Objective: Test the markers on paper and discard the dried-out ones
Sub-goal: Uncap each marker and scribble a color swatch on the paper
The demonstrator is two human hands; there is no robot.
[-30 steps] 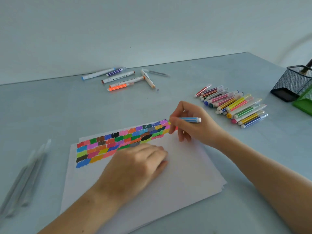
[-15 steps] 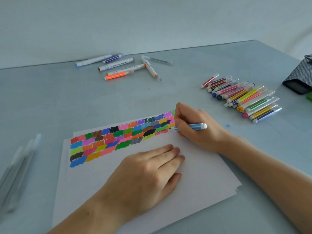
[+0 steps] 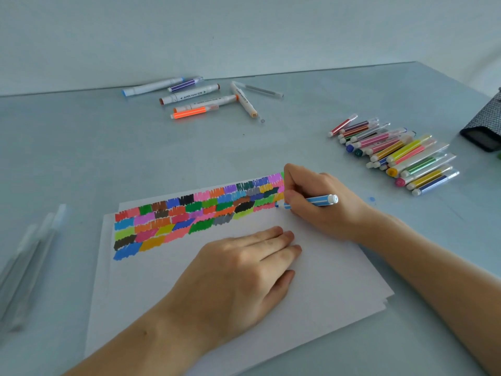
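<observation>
A blue-and-white striped plastic marker (image 3: 314, 201) meets white paper sheets (image 3: 311, 289) banded with multicoloured scribble patches (image 3: 189, 215). At two o'clock, rainbow striped markers (image 3: 398, 153); at twelve, an orange highlighter (image 3: 193, 112).

Blue striped marker (image 3: 315, 201) tip touches swatch-covered paper (image 3: 311, 289); capped markers (image 3: 395, 153) lie beside it.

Table (image 3: 189, 158): paper (image 3: 311, 267), markers (image 3: 393, 156)
</observation>
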